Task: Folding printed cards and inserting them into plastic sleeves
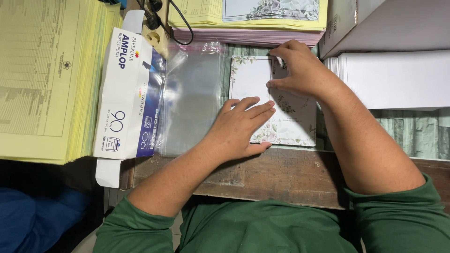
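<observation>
Where the head camera looks down over the worn wooden table (281, 178), both bare hands rest on a white card with a floral border (251, 79), which lies flat near the table's middle, just right of a stack of clear plastic sleeves (192, 98). The left hand (236, 129) lies palm down with fingers stretched flat across the card's lower half, pressing on it rather than closing round anything. The right hand (300, 70) sits at the card's upper right part, fingers curled and thumb drawn in at the card's surface (whether it pinches the card or a layer of it, I cannot tell). The sleeves lie touching the card's left edge or slipping under it; which, is unclear.

Left of the sleeves stands an opened white and blue envelope box (126, 93), and beyond that a thick pile of yellow printed forms (42, 79). At the top edge lie more yellow and pink paper stacks (243, 28), with a floral sheet on top. To the right sits a stack of white paper (398, 79). Green sleeves (398, 220) cover both upper arms.
</observation>
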